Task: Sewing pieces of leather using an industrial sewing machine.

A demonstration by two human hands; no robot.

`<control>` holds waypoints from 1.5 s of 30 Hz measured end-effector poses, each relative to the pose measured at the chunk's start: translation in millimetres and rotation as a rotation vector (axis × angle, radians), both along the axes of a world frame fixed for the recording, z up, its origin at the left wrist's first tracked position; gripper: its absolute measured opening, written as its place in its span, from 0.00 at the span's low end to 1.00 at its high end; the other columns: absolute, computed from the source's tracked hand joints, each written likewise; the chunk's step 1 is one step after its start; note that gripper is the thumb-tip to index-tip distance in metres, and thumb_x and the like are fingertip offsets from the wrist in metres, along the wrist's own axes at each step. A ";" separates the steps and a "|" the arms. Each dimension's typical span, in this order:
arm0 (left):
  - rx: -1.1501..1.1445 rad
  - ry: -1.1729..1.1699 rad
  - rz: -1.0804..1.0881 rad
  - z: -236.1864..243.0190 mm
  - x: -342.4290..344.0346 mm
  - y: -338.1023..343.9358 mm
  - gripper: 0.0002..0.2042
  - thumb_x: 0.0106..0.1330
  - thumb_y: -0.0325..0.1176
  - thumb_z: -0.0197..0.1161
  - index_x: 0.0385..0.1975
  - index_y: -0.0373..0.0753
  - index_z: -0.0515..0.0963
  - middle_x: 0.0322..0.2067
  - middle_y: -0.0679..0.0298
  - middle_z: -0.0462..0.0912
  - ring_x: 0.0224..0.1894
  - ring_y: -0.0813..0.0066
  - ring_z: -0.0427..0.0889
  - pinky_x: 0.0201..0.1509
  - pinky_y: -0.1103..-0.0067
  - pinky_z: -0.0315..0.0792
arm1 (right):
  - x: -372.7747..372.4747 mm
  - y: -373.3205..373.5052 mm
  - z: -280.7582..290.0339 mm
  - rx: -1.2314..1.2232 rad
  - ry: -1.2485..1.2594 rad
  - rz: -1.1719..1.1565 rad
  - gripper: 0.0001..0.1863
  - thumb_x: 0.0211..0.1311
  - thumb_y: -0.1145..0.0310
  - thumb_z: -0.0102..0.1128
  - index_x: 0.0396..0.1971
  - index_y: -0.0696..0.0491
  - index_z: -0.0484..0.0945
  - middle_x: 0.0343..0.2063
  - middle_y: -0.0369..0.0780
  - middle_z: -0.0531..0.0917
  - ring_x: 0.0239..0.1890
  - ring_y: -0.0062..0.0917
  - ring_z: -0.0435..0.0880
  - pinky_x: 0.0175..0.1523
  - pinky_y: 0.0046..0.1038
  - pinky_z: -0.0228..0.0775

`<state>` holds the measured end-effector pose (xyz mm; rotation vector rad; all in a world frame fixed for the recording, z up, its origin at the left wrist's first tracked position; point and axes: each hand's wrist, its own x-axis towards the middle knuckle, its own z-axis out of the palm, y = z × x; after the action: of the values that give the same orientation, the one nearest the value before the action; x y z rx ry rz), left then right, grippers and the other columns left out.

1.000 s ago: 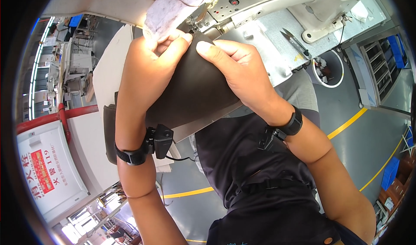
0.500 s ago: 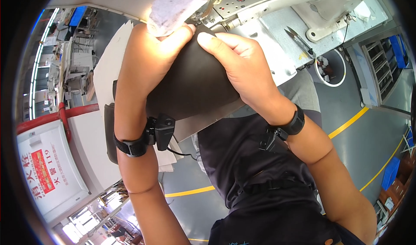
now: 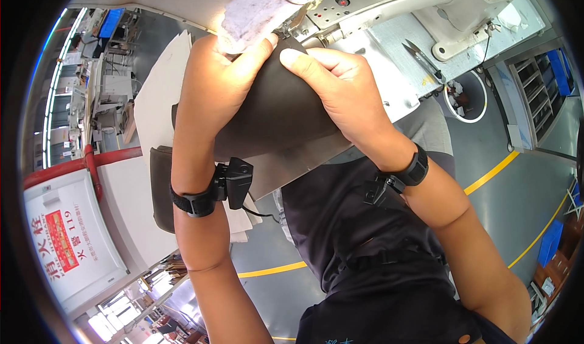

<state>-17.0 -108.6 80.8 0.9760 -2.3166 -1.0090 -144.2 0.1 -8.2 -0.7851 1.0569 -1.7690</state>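
Observation:
A dark brown, leather-like panel (image 3: 274,115) reaches up to the needle area (image 3: 292,27) of a white sewing machine (image 3: 395,6). My left hand (image 3: 219,79) pinches its upper left edge, thumb close to the needle, fingers partly hidden behind a pale cloth-wrapped piece (image 3: 255,12) on the machine. My right hand (image 3: 344,88) grips the panel's upper right part, thumb on top and fingers curled at its edge. Black straps with small devices are on both wrists.
Scissors (image 3: 420,58) lie on the machine bed, above a bin (image 3: 480,97) at right. Pale sheets (image 3: 152,94) lie under dark pieces (image 3: 161,186) at left. A red pipe (image 3: 55,173), white cabinet (image 3: 79,234) and metal rack (image 3: 535,91) stand around.
Both hands and the panel have moved slightly up toward the needle and to the right in the picture, as the whole view shifted a little. The grips look the same.

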 end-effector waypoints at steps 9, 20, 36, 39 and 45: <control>-0.050 0.035 -0.048 -6.1 1.5 -5.2 0.07 0.71 0.29 0.67 0.40 0.31 0.84 0.32 0.67 0.86 0.36 0.82 0.81 0.44 0.81 0.74 | 7.1 5.2 -8.4 0.028 0.078 0.037 0.15 0.77 0.64 0.61 0.44 0.62 0.86 0.35 0.30 0.87 0.35 0.08 0.79 0.40 0.16 0.73; -0.091 0.172 -0.050 -20.4 3.7 -8.8 0.11 0.69 0.31 0.67 0.44 0.29 0.85 0.36 0.60 0.91 0.37 0.78 0.86 0.44 0.77 0.76 | 9.2 0.5 -10.5 -0.051 0.065 -0.063 0.21 0.74 0.64 0.64 0.22 0.59 0.72 0.18 0.25 0.67 0.25 0.08 0.61 0.27 0.22 0.56; -0.476 -0.029 0.032 -28.3 7.7 48.2 0.17 0.75 0.29 0.61 0.60 0.32 0.78 0.59 0.53 0.82 0.63 0.62 0.79 0.70 0.71 0.68 | -8.6 4.6 -2.1 -0.049 0.147 0.011 0.15 0.74 0.64 0.63 0.35 0.63 0.84 0.22 0.27 0.77 0.29 0.09 0.69 0.32 0.20 0.65; -0.446 -0.048 0.039 -27.5 8.0 49.3 0.18 0.76 0.30 0.59 0.62 0.31 0.77 0.60 0.51 0.81 0.63 0.60 0.79 0.70 0.70 0.67 | -10.0 4.2 -1.6 -0.055 0.139 0.020 0.15 0.74 0.64 0.63 0.37 0.63 0.85 0.24 0.28 0.79 0.30 0.09 0.71 0.34 0.20 0.68; -0.474 -0.022 0.061 -32.3 7.1 44.3 0.19 0.74 0.34 0.63 0.62 0.37 0.78 0.48 0.51 0.84 0.49 0.55 0.81 0.56 0.67 0.74 | -13.0 4.8 -1.2 -0.043 0.137 0.040 0.15 0.74 0.64 0.62 0.42 0.63 0.86 0.28 0.32 0.86 0.33 0.10 0.77 0.39 0.20 0.73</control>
<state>-10.0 -64.3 48.5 0.8540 -2.3672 -0.3923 -157.2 4.9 -9.4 -0.9590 1.0878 -1.7294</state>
